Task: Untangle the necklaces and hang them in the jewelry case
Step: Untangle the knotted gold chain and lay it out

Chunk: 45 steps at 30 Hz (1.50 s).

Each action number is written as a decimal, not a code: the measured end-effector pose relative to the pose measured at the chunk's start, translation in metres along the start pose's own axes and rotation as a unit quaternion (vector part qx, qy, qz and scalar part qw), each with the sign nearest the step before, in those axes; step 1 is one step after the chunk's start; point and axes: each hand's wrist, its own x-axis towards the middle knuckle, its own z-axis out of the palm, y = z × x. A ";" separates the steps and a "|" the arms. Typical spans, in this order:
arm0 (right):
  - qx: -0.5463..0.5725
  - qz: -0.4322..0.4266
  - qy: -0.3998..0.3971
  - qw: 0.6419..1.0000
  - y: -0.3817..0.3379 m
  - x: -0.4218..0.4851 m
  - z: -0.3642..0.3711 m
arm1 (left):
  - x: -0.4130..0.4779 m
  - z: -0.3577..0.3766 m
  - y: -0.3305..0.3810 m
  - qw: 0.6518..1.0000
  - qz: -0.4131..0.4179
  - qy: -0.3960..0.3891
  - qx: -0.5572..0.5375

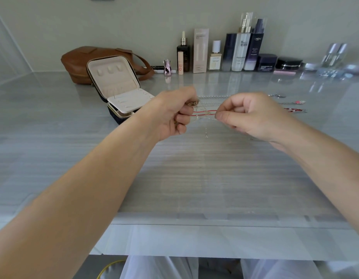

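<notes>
A tangle of necklaces (205, 113), a red cord and thin pale chains, is stretched between my two hands above the grey table. My left hand (174, 111) grips one end with curled fingers, a small gold pendant showing at its fingertips. My right hand (249, 115) pinches the other end between thumb and forefinger. A short piece of chain dangles below the red cord. The jewelry case (116, 85) stands open to the left of my left hand, its cream lid upright. More necklaces (291, 106) lie stretched out on the table behind my right hand.
A brown leather bag (88, 61) lies behind the case. Several cosmetic bottles and jars (231, 53) line the back wall. Clear glass items (335, 55) stand at the far right. The table's front edge (194, 224) runs close to my body.
</notes>
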 end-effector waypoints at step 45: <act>0.068 -0.021 0.065 0.995 -0.005 0.000 -0.002 | -0.002 0.008 -0.004 0.997 0.001 -0.074 0.034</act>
